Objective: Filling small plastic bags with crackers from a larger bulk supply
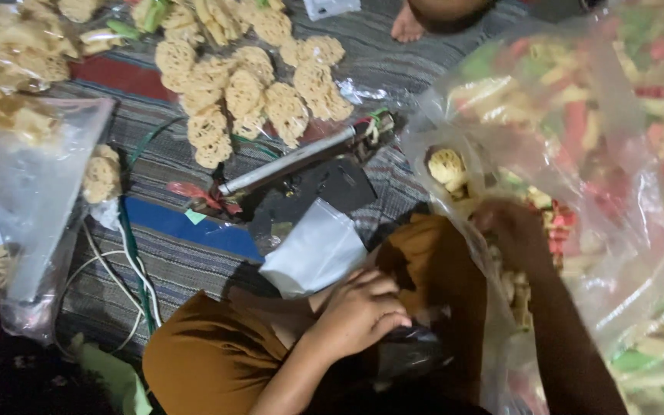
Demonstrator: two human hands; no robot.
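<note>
**Ana:** Right, looking down from the head camera, the right hand (510,230) is plunged inside a big clear plastic bag (624,154) stuffed with red, green and cream stick crackers (578,115).

**Ben:** Has it got hold of anything?

**Ana:** Can't tell; the film blurs the fingers. It sits among the sticks, just below a round lacy cracker (447,167) near the bag's mouth.

**Ben:** And the other one?

**Ana:** Left hand (359,311) is low in the middle, over the lap in brown cloth (209,357), fingers curled tight on a dark, shiny bit of plastic (405,350). Exactly what that is stays unclear. A small empty clear bag (317,250) lies just above that hand.

**Ben:** What's around them?

**Ana:** Striped mat (178,269) on the floor. A heap of round netted crackers (247,92) is spread along the top. Below the heap lies a metal bar sealer (297,157) with a red handle end (194,192). Off to the left stands a tall clear bag (36,184), with white and green cords (136,284) beside it. Somebody else's bare foot (407,24) shows at the top edge.
</note>
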